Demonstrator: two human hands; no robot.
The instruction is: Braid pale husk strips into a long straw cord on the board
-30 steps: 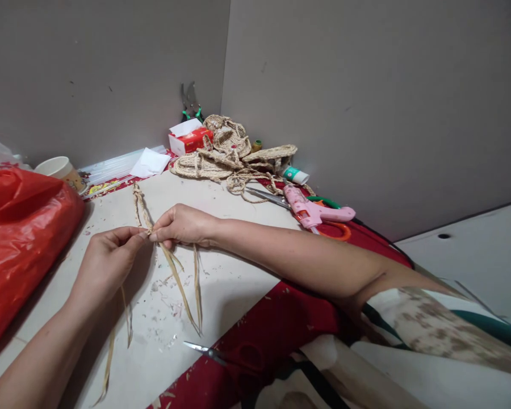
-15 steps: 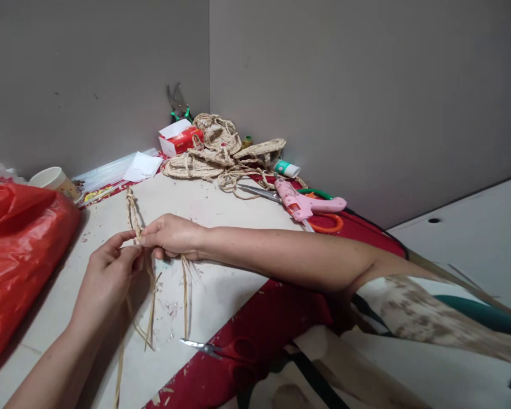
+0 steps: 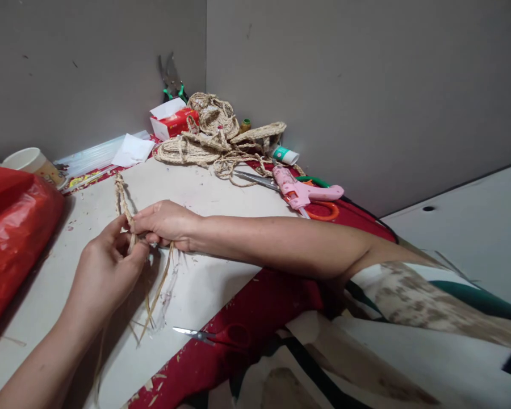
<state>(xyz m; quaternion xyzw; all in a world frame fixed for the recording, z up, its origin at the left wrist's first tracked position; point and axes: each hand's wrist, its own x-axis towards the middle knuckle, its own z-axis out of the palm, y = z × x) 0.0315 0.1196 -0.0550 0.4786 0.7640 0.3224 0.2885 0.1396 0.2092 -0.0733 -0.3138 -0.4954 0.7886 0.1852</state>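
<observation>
A braided straw cord point(image 3: 121, 196) runs from its looped far end on the white board point(image 3: 200, 199) down to my two hands. My left hand point(image 3: 111, 267) pinches the cord's lower end between thumb and fingers. Touching it from the right, my right hand point(image 3: 166, 224) is closed on the braid just above. Loose straw strands point(image 3: 157, 295) hang below both hands and trail over the board. The strand crossing inside the fingers is partly hidden.
Small scissors point(image 3: 200, 335) lie at the board's near edge on red cloth. A red plastic bag point(image 3: 17, 238) is at left, by a paper cup point(image 3: 34, 162). Behind are coiled straw braids point(image 3: 191, 150), a red box point(image 3: 174, 119), pliers point(image 3: 171, 79) and a pink glue gun point(image 3: 298, 187).
The whole view has shifted, so things appear higher and slightly left. The right-hand strands have swung left toward the others below my hands. Both hands still hold the braid.
</observation>
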